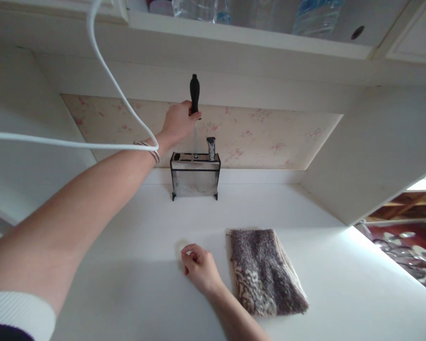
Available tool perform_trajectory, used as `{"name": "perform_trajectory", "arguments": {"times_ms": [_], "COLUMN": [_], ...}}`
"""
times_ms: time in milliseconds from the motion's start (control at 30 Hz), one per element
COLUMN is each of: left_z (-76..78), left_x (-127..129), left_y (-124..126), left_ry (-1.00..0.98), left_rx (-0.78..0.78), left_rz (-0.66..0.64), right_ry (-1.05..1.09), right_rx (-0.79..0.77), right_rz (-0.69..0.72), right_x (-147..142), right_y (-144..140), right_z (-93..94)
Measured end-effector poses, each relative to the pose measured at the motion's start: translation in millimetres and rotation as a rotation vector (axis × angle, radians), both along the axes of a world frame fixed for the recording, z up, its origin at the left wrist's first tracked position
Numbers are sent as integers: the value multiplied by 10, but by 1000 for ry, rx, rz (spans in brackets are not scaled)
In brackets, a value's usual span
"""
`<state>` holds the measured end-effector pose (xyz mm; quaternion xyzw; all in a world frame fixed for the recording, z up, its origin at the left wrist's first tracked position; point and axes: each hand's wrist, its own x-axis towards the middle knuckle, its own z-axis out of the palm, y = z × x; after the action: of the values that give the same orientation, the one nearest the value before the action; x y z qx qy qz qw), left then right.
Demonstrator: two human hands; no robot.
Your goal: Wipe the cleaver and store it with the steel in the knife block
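My left hand (pixel 182 121) is wrapped round the black handle of a sharpening steel (pixel 195 90). Its thin metal shaft points straight down, and the tip meets the top of a knife block (pixel 195 182) with metal sides and black edges. To the right of the shaft, a worn black-and-silver handle (pixel 211 148) sticks up out of the block. Low over the white counter, my right hand (pixel 199 267) has its fingers curled in, and nothing shows in them. Just right of that hand lies a folded brown-and-cream towel (pixel 264 270).
A white cable (pixel 117 85) hangs across the view in front of my left wrist. Overhead, a white cabinet shelf (pixel 234 33) holds plastic bottles (pixel 317 16). White panels close in both sides, and flowered wallpaper (pixel 270 137) covers the back. Dishes (pixel 408 246) appear at far right.
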<state>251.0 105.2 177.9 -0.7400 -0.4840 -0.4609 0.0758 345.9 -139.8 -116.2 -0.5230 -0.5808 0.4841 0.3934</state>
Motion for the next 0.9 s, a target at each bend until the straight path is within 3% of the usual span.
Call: {"name": "perform_trajectory", "arguments": {"times_ms": [167,367,467,733,900], "left_z": [-275,-821,-992,-1087,-1073], "left_x": [151,46,0,-44,-260], "left_y": [183,259,283,281,217], "left_ry": [32,93,89,33,-123], "left_rx": [-142,-345,-388,-434,-394], "left_rz": [-1,80,75,9,0], "right_ry": [5,14,12,2,-34], "right_rx": [-4,-15,-5,-19,-2], "right_rz": [16,22,27,18,24], "right_x": [9,1,-5,-11,-9], "right_y": [-3,2,4,14,8], "right_z": [8,1,1,16,7]}}
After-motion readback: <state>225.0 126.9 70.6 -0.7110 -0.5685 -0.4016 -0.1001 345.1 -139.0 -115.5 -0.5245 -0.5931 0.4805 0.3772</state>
